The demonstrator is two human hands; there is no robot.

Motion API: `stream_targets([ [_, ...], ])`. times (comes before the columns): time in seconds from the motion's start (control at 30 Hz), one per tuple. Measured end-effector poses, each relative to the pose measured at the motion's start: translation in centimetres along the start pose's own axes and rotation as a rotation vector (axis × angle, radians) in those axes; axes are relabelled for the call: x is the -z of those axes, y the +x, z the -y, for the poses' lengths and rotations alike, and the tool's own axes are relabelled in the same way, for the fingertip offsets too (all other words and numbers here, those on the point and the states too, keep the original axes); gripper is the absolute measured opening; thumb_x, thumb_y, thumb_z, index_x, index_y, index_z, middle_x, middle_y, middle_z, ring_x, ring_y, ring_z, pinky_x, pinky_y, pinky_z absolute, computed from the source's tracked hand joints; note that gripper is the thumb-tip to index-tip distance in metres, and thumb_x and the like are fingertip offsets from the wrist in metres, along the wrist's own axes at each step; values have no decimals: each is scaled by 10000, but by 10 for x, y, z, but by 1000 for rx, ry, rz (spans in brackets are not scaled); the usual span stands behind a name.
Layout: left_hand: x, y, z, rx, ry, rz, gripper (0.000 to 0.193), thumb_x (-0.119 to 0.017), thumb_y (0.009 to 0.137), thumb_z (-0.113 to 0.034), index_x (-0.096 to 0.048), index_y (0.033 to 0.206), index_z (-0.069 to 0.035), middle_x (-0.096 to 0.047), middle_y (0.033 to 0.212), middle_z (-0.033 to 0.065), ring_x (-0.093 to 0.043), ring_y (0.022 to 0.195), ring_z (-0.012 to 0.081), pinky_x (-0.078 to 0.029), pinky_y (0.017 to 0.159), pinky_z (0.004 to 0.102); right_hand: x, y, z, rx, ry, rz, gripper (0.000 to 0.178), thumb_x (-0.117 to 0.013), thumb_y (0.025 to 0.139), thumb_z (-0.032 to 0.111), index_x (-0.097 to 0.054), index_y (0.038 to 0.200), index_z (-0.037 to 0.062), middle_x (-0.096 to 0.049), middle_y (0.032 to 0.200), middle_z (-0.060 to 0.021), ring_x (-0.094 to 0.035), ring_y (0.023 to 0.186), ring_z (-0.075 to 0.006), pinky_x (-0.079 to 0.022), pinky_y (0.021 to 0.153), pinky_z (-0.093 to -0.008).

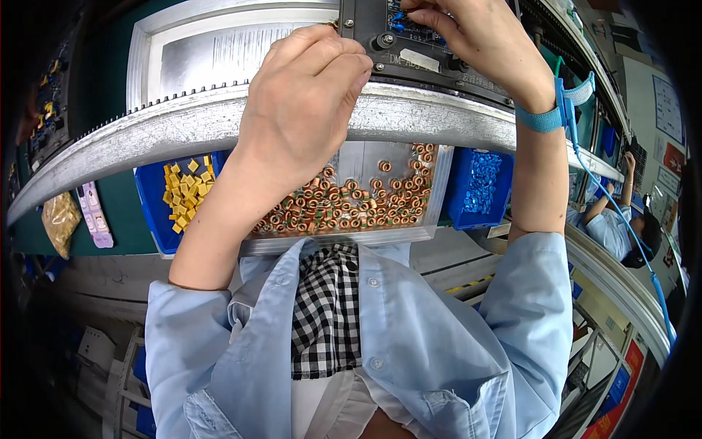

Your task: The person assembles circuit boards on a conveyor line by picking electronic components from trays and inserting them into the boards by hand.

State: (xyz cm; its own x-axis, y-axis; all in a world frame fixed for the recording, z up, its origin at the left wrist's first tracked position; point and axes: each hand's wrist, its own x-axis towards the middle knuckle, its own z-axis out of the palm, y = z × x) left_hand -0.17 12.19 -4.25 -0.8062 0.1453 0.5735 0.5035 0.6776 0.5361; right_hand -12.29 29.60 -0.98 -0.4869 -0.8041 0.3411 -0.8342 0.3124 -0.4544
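My left hand (303,99) is closed at the left edge of a black fixture plate (468,79). Its fingers curl under, and whatever they hold is hidden. My right hand (479,40), with a blue wrist strap (541,119), reaches over the circuit board in that fixture. Thumb and fingertips pinch together beside small blue components (398,22); what lies between them is too small to make out. The upper picture edge cuts off part of this hand.
A silver rail (431,115) runs below both hands. Nearer stand a clear tray of copper-wound ring coils (344,205), a blue bin of yellow block parts (186,192) and a bin of blue discs (482,183). A blue cord (621,212) trails right. Another person (610,227) works far right.
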Motion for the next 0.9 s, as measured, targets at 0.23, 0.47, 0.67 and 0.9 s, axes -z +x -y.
stream_targets([
  [0.23, 1, -1, -1, 11, 12, 18, 112, -629, 723, -27, -633, 835, -21, -629, 909, 35, -541, 920, 196, -418, 832, 304, 0, 6, -1, 26, -95, 70, 24, -594, 705, -11, -588, 682, -10, -597, 647, -107, -559, 552, -225, -467, 574, -308],
  [0.47, 5, 2, -6, 39, 27, 32, 113, -638, 734, 0, -653, 844, -20, -654, 902, 23, -567, 924, 197, -459, 818, 291, -4, 2, -12, 50, 20, -36, 24, -596, 706, -6, -586, 684, -5, -583, 613, -96, -545, 528, -223, -459, 561, -297],
  [0.67, 5, 2, -5, 39, 29, 33, 115, -639, 729, 3, -655, 841, -21, -654, 903, 21, -567, 928, 195, -458, 820, 289, -3, 4, -9, 20, -57, -24, 39, -614, 693, 11, -586, 670, -4, -583, 588, -91, -551, 516, -225, -462, 549, -298],
  [0.9, 5, 2, -6, 48, 29, 37, 121, -643, 724, 5, -659, 840, -23, -654, 909, 20, -565, 933, 192, -458, 819, 289, -1, 9, -15, -13, -40, 42, 32, -623, 678, 7, -600, 672, -14, -596, 585, -93, -564, 520, -222, -469, 534, -291],
])
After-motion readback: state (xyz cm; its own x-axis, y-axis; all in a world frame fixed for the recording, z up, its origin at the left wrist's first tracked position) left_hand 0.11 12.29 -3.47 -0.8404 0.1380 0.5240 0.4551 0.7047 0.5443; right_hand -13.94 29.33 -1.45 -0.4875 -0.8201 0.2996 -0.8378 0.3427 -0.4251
